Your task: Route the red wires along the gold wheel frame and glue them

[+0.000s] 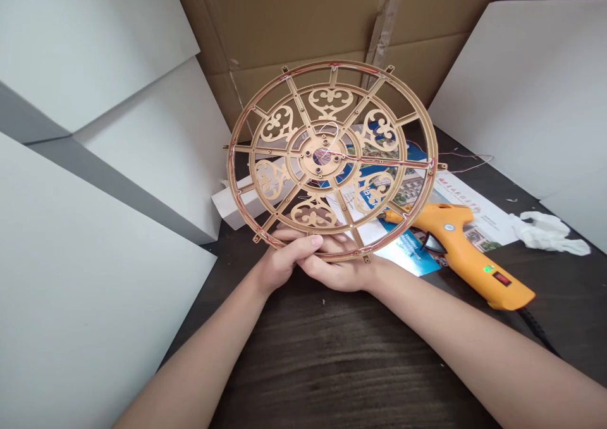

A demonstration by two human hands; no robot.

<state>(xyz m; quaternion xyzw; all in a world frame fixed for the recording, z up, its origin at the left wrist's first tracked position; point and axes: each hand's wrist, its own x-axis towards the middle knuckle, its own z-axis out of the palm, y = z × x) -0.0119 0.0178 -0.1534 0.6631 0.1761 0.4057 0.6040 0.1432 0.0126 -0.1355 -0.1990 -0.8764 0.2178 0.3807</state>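
A round laser-cut wooden wheel frame (331, 102) with gold-toned scrollwork panels and radial spokes stands nearly upright. Thin red and white wires run along its rim and across its hub. My left hand (284, 261) and my right hand (337, 272) both grip its lower rim, close together, with fingers passing behind it. An orange hot glue gun (459, 252) lies on a printed sheet (478, 211) to the right of my right hand, with its green light lit. Part of the sheet shows through the wheel's openings.
White panels (95, 55) stand along the left and right, with a cardboard sheet (284, 18) behind. A white box (232, 204) sits behind the wheel. Crumpled white tissue (545, 233) lies on the dark wood table (341, 359). The glue gun's black cord trails off to the lower right.
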